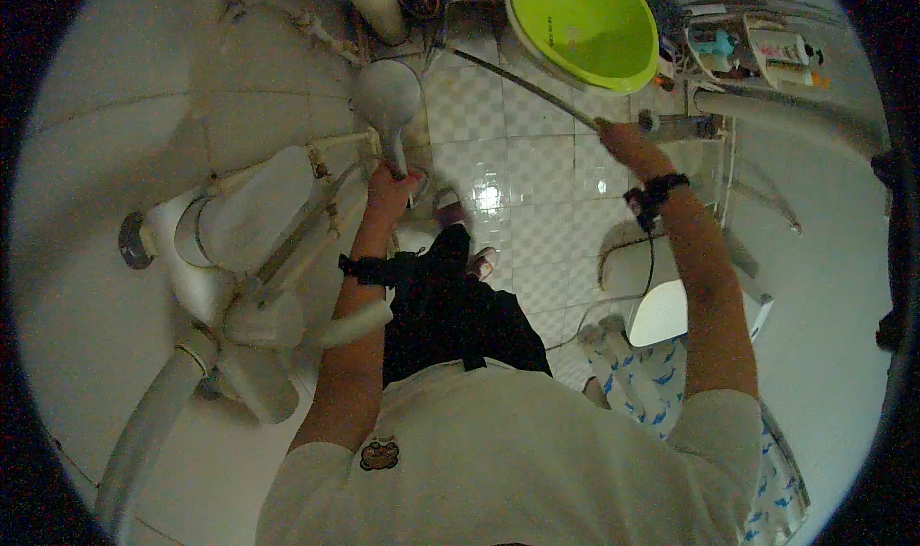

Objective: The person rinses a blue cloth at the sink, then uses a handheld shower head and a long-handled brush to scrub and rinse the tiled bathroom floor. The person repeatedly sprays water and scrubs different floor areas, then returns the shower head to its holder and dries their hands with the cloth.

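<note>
My left hand [392, 190] is closed around the narrow end of a pale, round-headed object [388, 96] that looks like a ladle or a long-handled dipper. Off to the right, my right hand [622, 140] grips one end of a thin long rod [525, 86]. The rod slants up and left over the tiled floor [539, 165], and its far end lies near dark, blurred things at the top. A lime-green plastic basin [596, 28] is tilted beyond my right hand.
White pipes [154, 402] and fixtures line the left wall. At the upper right, a rack [762, 50] holds several bottles. A white panel [660, 314] and blue-patterned fabric [647, 380] are at the lower right. My feet stand on the wet-looking floor.
</note>
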`<action>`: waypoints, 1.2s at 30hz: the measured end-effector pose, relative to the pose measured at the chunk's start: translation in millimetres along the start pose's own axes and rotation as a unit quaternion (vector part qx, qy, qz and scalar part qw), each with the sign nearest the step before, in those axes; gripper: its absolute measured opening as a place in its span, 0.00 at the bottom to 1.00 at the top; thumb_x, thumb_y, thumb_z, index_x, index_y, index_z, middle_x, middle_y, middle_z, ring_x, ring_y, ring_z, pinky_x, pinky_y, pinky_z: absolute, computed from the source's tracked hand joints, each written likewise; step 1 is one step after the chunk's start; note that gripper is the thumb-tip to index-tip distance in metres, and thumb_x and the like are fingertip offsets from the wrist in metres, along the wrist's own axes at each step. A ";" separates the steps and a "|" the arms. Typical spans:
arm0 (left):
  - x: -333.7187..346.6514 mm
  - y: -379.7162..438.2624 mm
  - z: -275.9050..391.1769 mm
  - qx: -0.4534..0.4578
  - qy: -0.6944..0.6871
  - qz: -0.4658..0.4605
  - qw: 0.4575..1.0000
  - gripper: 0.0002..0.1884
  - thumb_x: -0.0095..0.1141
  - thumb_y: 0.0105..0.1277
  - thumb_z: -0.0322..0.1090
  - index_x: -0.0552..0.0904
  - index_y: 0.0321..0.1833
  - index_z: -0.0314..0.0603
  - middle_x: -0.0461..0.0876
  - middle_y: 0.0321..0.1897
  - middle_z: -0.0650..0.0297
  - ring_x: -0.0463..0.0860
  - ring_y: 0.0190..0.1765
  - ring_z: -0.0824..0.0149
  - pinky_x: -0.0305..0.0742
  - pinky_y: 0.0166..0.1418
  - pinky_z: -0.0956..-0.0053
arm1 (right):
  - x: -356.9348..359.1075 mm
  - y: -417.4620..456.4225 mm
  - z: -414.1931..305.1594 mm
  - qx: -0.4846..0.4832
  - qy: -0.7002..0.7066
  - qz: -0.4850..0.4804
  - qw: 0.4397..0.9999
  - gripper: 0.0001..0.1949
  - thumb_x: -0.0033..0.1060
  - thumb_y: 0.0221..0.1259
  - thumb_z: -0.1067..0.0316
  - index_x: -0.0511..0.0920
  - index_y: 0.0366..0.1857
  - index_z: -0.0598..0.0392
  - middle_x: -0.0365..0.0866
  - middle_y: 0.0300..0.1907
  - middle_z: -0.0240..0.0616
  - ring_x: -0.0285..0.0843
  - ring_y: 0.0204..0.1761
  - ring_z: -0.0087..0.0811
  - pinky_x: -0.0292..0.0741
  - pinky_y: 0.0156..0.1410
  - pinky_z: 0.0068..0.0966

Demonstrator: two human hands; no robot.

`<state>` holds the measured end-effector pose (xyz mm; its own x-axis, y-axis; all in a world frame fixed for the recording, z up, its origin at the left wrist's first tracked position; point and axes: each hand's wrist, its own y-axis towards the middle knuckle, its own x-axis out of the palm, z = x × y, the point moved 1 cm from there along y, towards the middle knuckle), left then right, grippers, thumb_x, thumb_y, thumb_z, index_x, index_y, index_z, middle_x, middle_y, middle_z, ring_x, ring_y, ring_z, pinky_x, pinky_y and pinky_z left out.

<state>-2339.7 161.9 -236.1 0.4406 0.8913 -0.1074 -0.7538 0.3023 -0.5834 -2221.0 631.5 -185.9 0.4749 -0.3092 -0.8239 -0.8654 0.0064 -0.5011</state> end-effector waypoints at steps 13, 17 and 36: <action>-0.6 -8.7 47.0 -0.034 0.073 0.013 0.997 0.10 0.60 0.55 0.25 0.78 0.40 0.39 0.83 0.32 0.62 0.82 0.39 0.63 0.76 0.47 0.65 | 88.7 -138.3 -125.4 0.213 0.291 -0.061 0.931 0.24 0.40 0.75 0.50 0.68 0.65 0.55 0.82 0.40 0.57 0.82 0.41 0.52 0.77 0.45 0.43; -9.7 7.3 -8.0 -0.003 -0.065 -0.050 0.997 0.09 0.60 0.55 0.24 0.78 0.39 0.39 0.83 0.34 0.63 0.83 0.41 0.63 0.76 0.48 0.63 | 138.1 -81.4 -119.1 0.137 0.212 0.060 0.966 0.21 0.42 0.75 0.53 0.70 0.62 0.54 0.82 0.31 0.51 0.82 0.31 0.42 0.78 0.32 0.35; -10.0 -32.9 9.1 -0.060 0.045 -0.069 0.995 0.09 0.60 0.59 0.25 0.77 0.41 0.41 0.82 0.36 0.63 0.83 0.46 0.63 0.76 0.52 0.67 | 209.9 -232.4 -171.9 0.210 0.291 -0.002 0.933 0.17 0.42 0.73 0.61 0.70 0.58 0.58 0.80 0.29 0.56 0.79 0.32 0.58 0.74 0.36 0.52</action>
<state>-2323.7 146.1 -208.5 0.5815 0.8089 -0.0874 -0.6216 0.3724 -0.6891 -1947.7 401.7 -196.9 0.2042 -0.7736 -0.5999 -0.6670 0.3386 -0.6637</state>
